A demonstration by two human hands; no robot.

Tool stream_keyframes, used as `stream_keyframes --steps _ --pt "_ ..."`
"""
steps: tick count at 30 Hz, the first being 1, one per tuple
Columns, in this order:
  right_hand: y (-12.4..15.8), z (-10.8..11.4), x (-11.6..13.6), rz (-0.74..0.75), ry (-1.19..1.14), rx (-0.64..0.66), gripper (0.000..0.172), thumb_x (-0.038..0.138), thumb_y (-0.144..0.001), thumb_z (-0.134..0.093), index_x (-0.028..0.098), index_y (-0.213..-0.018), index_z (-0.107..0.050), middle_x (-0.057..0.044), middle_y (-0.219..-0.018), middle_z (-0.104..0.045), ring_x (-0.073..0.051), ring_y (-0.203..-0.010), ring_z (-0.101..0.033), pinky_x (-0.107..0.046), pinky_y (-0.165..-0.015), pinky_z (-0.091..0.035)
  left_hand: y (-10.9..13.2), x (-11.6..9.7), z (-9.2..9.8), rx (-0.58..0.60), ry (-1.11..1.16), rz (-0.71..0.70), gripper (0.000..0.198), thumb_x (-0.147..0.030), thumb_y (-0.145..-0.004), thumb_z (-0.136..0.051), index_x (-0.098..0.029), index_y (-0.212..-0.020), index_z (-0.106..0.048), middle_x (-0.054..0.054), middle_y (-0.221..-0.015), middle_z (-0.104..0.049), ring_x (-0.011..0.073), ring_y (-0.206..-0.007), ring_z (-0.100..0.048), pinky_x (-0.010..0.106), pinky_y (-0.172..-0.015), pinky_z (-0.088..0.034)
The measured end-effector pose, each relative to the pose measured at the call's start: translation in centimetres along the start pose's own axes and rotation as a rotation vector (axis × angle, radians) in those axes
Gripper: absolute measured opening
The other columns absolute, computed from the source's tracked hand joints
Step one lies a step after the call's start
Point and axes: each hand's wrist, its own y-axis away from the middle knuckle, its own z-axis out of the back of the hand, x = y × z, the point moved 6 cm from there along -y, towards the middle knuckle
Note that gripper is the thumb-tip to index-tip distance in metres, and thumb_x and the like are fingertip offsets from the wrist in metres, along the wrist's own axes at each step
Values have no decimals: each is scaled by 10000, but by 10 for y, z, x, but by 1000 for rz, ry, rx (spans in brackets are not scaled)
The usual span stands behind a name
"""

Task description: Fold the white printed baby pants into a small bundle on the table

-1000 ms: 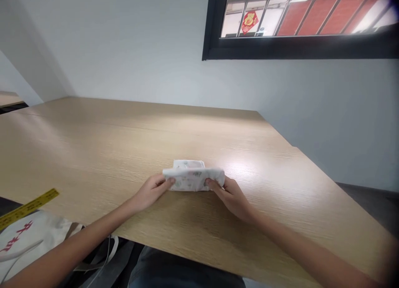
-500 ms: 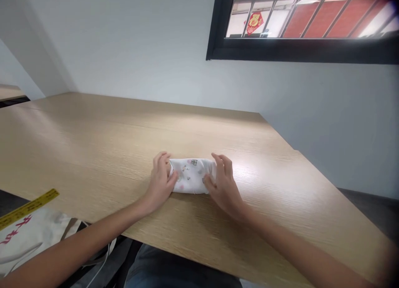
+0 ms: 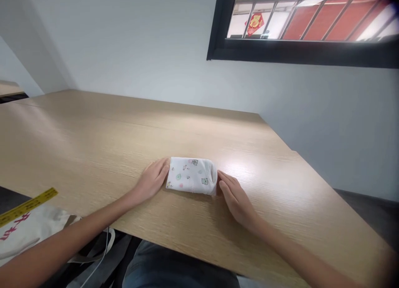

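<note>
A folded white cloth (image 3: 190, 176), printed with small coloured cartoon animals, lies flat on the wooden table (image 3: 124, 142). Its right end shows a rounded, rolled fold. My left hand (image 3: 152, 179) rests at the cloth's left edge, fingers stretched out and touching it. At the opposite end, my right hand (image 3: 236, 196) lies on its side with straight fingers against the rolled fold. Neither hand grips the cloth; it sits between them.
A white cloth bag (image 3: 37, 225) with red characters lies at the lower left, a yellow strip (image 3: 29, 205) across it. A thin white cable (image 3: 102, 254) hangs near the table's front edge. Beyond the table stand a wall (image 3: 140, 43) and a dark-framed window (image 3: 280, 51).
Both hands have let go of the cloth's ends and slid outward to its sides, fingers now straightened. More of the cloth's print and its rolled right end show.
</note>
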Motion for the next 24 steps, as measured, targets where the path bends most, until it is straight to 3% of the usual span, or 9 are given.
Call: stream_keyframes --steps 3,6,9,14,19,24 --pt "10 -1 5 -149 -291 -19 123 321 -833 -405 213 -883 -435 -50 -939 -532 -199 -842 -526 -344 -726 -454 -15 1 -2 -73 185 72 407 -395 -880 -318 -159 -1133 -531 77 -1199 -545 203 -1113 -482 326 -936 -371" --pt "14 -12 15 -178 -347 -12 211 225 -710 -515 228 -774 -314 21 -762 -419 -142 -649 -433 -267 -564 -388 -35 -5 -19 -46 373 112 411 -407 -846 -369 -143 -1093 -564 77 -1076 -614 198 -945 -580 281 -762 -465" --pt "8 -19 14 -194 -301 -41 235 155 -640 -474 230 -747 -279 54 -668 -320 -125 -580 -334 -245 -510 -301 -40 -13 -33 0 506 127 335 -387 -786 -471 -135 -947 -623 64 -904 -653 188 -794 -607 254 -643 -470" --pt "-22 -19 -1 -182 -358 -146 176 115 -570 -356 217 -702 -298 46 -653 -316 -128 -591 -308 -250 -519 -265 1 -17 -31 -83 626 181 286 -349 -751 -532 -139 -941 -571 69 -950 -621 192 -854 -583 269 -699 -464" --pt "-64 -34 -9 -126 -466 -58 169 116 -541 -339 207 -683 -347 42 -648 -377 -131 -609 -355 -251 -528 -279 52 -26 -28 -101 752 219 299 -325 -723 -606 -151 -943 -502 63 -942 -614 179 -877 -584 284 -763 -468" --pt "-72 -37 -6 -108 -477 -27 158 108 -581 -353 200 -694 -415 25 -682 -462 -143 -650 -426 -264 -567 -330 63 -30 -30 -121 871 306 352 -331 -682 -662 -149 -926 -484 77 -966 -608 185 -925 -575 279 -801 -459"
